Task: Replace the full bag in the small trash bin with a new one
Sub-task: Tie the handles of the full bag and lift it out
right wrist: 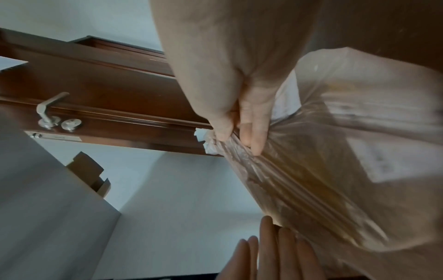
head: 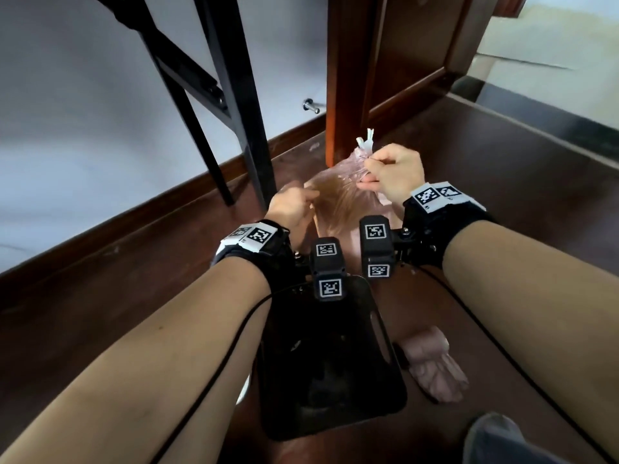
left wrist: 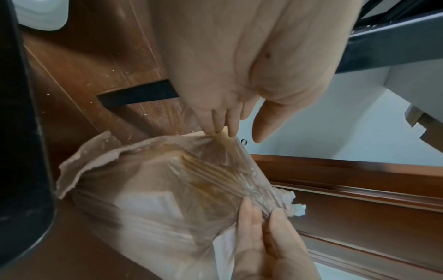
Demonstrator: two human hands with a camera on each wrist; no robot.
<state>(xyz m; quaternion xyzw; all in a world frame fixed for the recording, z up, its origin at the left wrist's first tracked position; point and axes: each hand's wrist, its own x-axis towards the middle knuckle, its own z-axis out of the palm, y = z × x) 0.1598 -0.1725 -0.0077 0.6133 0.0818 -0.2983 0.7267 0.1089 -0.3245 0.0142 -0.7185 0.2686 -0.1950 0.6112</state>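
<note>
The full bag of thin, translucent pinkish plastic [head: 338,192] was already out of the small black plastic trash bin [head: 331,360] and rested on the dark wooden floor [head: 502,182] just beyond it, near the brown door frame [head: 348,78]. My right hand [head: 392,172] pinched the gathered neck tight between thumb and fingers, a white twist poking out above. My left hand [head: 291,205] lay with straight fingers against the bag's far edge, steadying it and gripping nothing. I judged the closing nearly finished. A roll of fresh pinkish bags [head: 432,363] lay beside the bin; lining the unlined bin remained.
</note>
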